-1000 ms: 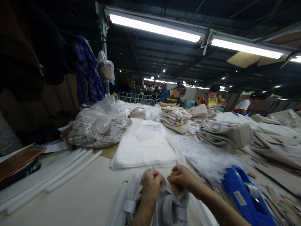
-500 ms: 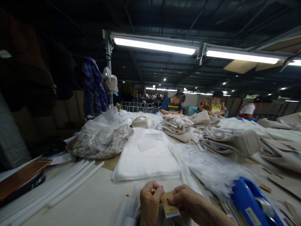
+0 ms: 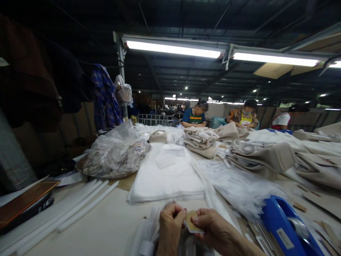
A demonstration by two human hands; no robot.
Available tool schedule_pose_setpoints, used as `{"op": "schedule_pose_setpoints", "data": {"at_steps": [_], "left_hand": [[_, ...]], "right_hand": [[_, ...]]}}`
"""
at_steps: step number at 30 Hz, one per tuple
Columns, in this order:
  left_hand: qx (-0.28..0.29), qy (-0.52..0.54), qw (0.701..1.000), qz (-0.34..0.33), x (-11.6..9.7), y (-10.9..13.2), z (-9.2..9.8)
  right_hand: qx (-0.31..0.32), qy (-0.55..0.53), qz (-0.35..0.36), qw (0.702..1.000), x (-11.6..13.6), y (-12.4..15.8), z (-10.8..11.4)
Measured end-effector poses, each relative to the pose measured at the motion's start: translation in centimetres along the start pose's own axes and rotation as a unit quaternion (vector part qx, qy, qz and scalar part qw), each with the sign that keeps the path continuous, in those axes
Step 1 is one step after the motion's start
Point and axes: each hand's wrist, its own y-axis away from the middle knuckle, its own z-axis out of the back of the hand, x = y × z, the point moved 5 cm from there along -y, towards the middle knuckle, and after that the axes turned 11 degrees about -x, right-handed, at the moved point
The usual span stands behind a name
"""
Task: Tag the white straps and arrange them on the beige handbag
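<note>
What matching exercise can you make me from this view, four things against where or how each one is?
1. card tag
2. tape dispenser
3. checked shirt
4. white rods

A. hanging up
B. on the table's left side
C. pinched by the right hand
D. on the right side, blue

Pairs: 1-C, 2-D, 3-A, 4-B

bright tube lights [image 3: 173,49] under dark ceiling [image 3: 170,17], grey post [image 3: 120,60] at left

Bare right hand [image 3: 214,225], red thumbnail polish [image 3: 195,220]
</note>
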Motion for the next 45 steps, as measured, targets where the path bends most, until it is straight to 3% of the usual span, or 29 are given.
{"op": "schedule_pose_setpoints", "data": {"at_steps": [5,15,26,34,41,45], "left_hand": [[0.003,0.006,1.0,0.03,-0.8,0.4,0.6],[-0.038,-0.043,0.998,0.018,-0.1,-0.3,0.7],[0.012,-0.145,0.989,-0.025,-0.1,-0.2,0.0],[0.031,-0.179,0.983,-0.035,-0.3,0.0,-0.2],[0.037,-0.19,0.98,-0.043,-0.5,0.1,-0.1],[0.039,-0.197,0.979,-0.045,-0.5,0.1,-0.2]], "right_hand": [[-0.018,0.0,-0.004,1.0,0.5,0.8,-0.7],[-0.114,0.047,-0.02,0.992,2.3,1.9,2.1],[-0.188,0.122,0.041,0.974,4.0,2.5,4.2],[-0.18,0.173,0.061,0.966,4.0,3.0,3.3],[-0.186,0.291,0.103,0.933,4.6,3.3,2.9],[-0.213,0.331,0.164,0.905,5.0,3.2,3.1]]}}
